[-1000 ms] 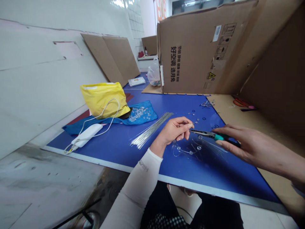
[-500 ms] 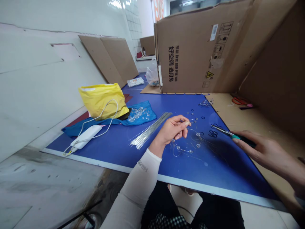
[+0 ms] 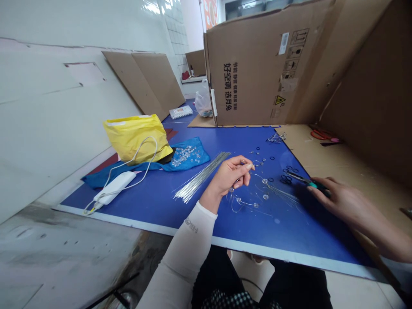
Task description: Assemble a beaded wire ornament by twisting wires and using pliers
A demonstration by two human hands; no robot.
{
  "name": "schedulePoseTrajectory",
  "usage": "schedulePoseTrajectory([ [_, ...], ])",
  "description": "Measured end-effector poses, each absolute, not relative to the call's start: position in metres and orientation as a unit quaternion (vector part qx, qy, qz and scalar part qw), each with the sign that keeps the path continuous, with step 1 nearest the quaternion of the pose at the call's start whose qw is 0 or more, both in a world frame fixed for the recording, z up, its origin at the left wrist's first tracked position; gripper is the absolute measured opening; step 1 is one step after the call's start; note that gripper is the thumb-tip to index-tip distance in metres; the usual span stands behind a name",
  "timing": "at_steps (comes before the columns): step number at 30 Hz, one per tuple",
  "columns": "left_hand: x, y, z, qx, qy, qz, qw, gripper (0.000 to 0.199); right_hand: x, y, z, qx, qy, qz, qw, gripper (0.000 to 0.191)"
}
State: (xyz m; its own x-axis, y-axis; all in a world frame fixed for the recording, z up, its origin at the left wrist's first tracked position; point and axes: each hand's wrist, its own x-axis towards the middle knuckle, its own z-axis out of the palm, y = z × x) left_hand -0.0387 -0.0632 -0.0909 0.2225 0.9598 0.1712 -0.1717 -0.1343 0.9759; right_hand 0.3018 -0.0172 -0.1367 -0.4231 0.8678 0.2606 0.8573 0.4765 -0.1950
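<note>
The blue desk (image 3: 154, 206) fills the middle of the view, and a large cardboard carton (image 3: 247, 73) with Chinese print stands at its far edge at 1 o'clock. Two cardboard sheets (image 3: 144, 81) lean against the wall at 11 o'clock. One yellow plastic bag (image 3: 137, 139) sits at 10 o'clock, on one blue cloth (image 3: 188, 152) that holds dozens of clear beads (image 3: 183, 155). One white power bank (image 3: 114, 185) lies at 9 o'clock with its white cable looped beside it. One bundle of thin metal rods (image 3: 202, 176) lies just beside the left hand (image 3: 230, 176), which is pinched narrow at the fingertips around something too small to make out. The right hand (image 3: 341, 201), at 3 o'clock, is closed on one pair of teal-handled pliers (image 3: 305, 182), their tips near a cluster of small black rings (image 3: 286, 178). Between the hands, directly below the left fingertips, lie wires strung with at least four clear beads (image 3: 249, 201). One pair of red-handled scissors (image 3: 322, 135) rests on cardboard at 2 o'clock, beyond the desk's edge.
</note>
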Motion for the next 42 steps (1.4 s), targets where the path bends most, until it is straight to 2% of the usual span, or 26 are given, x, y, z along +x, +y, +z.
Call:
schedulePoseTrajectory([
  [5,-0.038,-0.063,-0.091,0.552,0.347,0.513,0.558,0.033,0.303,-0.008,-0.155,-0.471,-0.867,-0.067,0.149,0.035],
  [7,-0.037,-0.064,-0.090,0.552,0.349,0.510,0.559,0.033,0.298,-0.013,-0.150,-0.465,-0.867,-0.066,0.170,0.036],
  [13,-0.034,-0.064,-0.091,0.548,0.352,0.512,0.560,0.037,0.245,-0.055,-0.106,-0.406,-0.845,0.150,0.316,0.033],
  [20,-0.032,-0.063,-0.092,0.545,0.365,0.505,0.561,0.043,0.186,-0.065,-0.090,-0.346,-0.827,0.197,0.397,0.017],
  [28,-0.031,-0.064,-0.092,0.552,0.353,0.504,0.563,0.039,0.178,-0.055,-0.092,-0.362,-0.813,0.194,0.412,0.012],
  [33,-0.032,-0.065,-0.093,0.548,0.357,0.499,0.569,0.039,0.174,-0.053,-0.098,-0.357,-0.801,0.231,0.421,0.025],
  [42,-0.029,-0.064,-0.094,0.536,0.351,0.504,0.580,0.040,0.173,-0.056,-0.094,-0.361,-0.794,0.259,0.416,0.019],
])
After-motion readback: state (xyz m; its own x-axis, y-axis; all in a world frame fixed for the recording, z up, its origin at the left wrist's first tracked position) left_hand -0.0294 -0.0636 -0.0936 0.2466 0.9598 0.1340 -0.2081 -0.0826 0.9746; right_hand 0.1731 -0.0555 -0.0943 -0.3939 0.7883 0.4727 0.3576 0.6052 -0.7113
